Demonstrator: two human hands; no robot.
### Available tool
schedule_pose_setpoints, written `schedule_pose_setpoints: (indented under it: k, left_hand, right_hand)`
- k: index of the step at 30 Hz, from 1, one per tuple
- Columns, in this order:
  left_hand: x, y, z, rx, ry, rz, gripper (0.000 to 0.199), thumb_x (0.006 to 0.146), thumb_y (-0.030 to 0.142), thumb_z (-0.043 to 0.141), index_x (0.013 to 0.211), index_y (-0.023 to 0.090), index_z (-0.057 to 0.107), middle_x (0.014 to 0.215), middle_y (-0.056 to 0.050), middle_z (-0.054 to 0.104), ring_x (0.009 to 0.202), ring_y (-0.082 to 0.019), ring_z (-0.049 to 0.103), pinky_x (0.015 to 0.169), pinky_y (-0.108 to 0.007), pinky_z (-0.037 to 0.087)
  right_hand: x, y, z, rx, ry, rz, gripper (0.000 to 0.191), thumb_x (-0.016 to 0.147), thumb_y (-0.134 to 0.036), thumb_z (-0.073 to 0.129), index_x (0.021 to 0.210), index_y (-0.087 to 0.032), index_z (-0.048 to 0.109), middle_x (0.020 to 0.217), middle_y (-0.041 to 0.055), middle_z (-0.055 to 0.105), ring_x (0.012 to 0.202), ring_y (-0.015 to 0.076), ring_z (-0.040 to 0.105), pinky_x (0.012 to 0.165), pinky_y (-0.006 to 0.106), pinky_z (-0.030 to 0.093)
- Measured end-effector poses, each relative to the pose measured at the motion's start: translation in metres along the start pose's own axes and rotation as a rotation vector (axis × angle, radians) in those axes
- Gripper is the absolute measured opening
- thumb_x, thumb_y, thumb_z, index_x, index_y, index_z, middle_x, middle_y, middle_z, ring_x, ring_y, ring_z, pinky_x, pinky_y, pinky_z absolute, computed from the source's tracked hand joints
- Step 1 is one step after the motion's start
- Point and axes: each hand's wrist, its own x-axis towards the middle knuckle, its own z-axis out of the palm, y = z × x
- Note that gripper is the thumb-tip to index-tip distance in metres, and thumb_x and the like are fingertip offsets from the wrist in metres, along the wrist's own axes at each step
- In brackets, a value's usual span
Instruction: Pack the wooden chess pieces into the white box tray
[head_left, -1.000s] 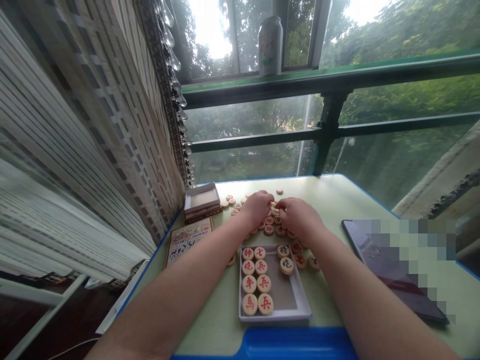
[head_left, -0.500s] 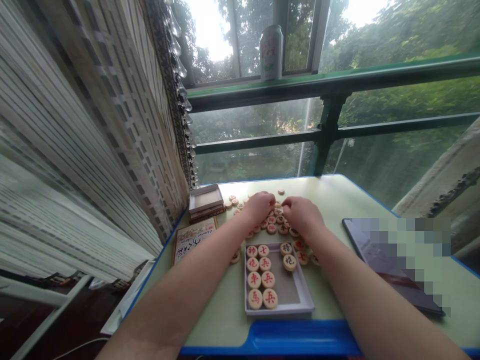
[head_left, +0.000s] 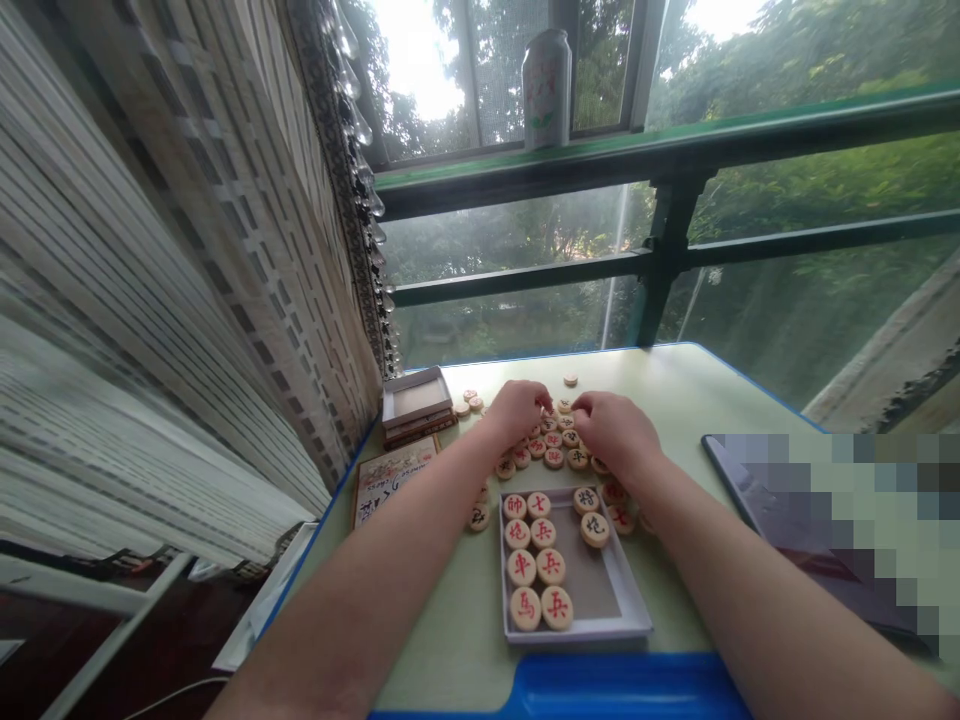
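Both hands work low over loose xiangqi pieces [head_left: 553,457] on the pale green counter [head_left: 442,625], beyond the open tray [head_left: 596,590]. Left hand [head_left: 546,403]: fingers curled down at the pieces; cannot tell whether the fingertips meet or grip one. Right hand [head_left: 577,404]: just across from it, fingers bent inward; closure and any hold likewise unclear. The hands are apart, one disc [head_left: 565,406] between them.

Tray holds eight red-marked discs [head_left: 522,567] in two columns of four along its left side, plus two black-marked discs [head_left: 595,530] at upper right. More pieces lie outside both side walls. Chinese chess box cover [head_left: 390,475] at left, partly behind the forearm; shallow box [head_left: 417,396] stacked beyond it. Drink can [head_left: 546,90] upright on the window rail [head_left: 600,158].
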Motion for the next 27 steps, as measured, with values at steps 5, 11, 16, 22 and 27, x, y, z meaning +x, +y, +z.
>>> schedule_pose_setpoints:
  k: [5,11,16,22,27]
  left_hand:
    - [0.002,-0.002,-0.005,-0.255,0.184,-0.042,0.023,0.073,0.005,0.051,0.080,0.016,0.070,0.081,-0.003,0.071,0.077,-0.014,0.064,0.076,-0.027,0.051]
    - [0.009,-0.008,-0.015,-0.943,0.378,-0.271,0.017,0.074,0.007,0.050,0.081,0.014,0.064,0.089,-0.006,0.068,0.072,-0.013,0.065,0.067,-0.028,0.052]
    - [0.011,-0.023,-0.039,-1.222,0.448,-0.403,0.020,0.074,0.009,0.053,0.091,0.015,0.062,0.100,-0.008,0.067,0.077,-0.013,0.065,0.072,-0.031,0.053]
    - [0.004,-0.037,-0.044,-0.458,0.123,-0.317,0.029,0.067,0.000,0.053,0.084,0.015,0.071,0.093,-0.009,0.070,0.082,-0.018,0.063,0.077,-0.033,0.052]
    - [-0.005,-0.024,-0.044,0.090,-0.119,-0.221,0.040,0.065,-0.002,0.052,0.093,0.017,0.073,0.096,-0.009,0.070,0.079,-0.017,0.063,0.071,-0.025,0.050]
  right_hand:
    - [0.002,0.001,0.009,-0.042,-0.059,-0.188,0.041,0.086,-0.031,0.038,0.121,-0.025,0.058,0.112,0.0106,0.060,0.103,0.0257,0.052,0.085,0.034,0.040]
    - [-0.003,-0.004,0.008,-0.094,-0.102,-0.178,0.052,0.089,-0.047,0.029,0.134,-0.025,0.045,0.125,0.0119,0.051,0.112,0.0290,0.045,0.090,0.039,0.037]
    - [-0.004,-0.005,0.011,-0.121,-0.145,-0.198,0.055,0.089,-0.048,0.025,0.140,-0.028,0.037,0.140,0.0047,0.043,0.118,0.0300,0.039,0.095,0.043,0.033]
    - [-0.005,-0.005,0.011,-0.138,-0.193,-0.256,0.049,0.088,-0.049,0.027,0.127,-0.031,0.052,0.138,-0.0002,0.046,0.117,0.0303,0.040,0.093,0.045,0.032]
    - [-0.005,-0.004,0.011,-0.118,-0.186,-0.285,0.048,0.088,-0.047,0.030,0.126,-0.031,0.054,0.138,0.0012,0.047,0.115,0.0291,0.043,0.092,0.043,0.032]
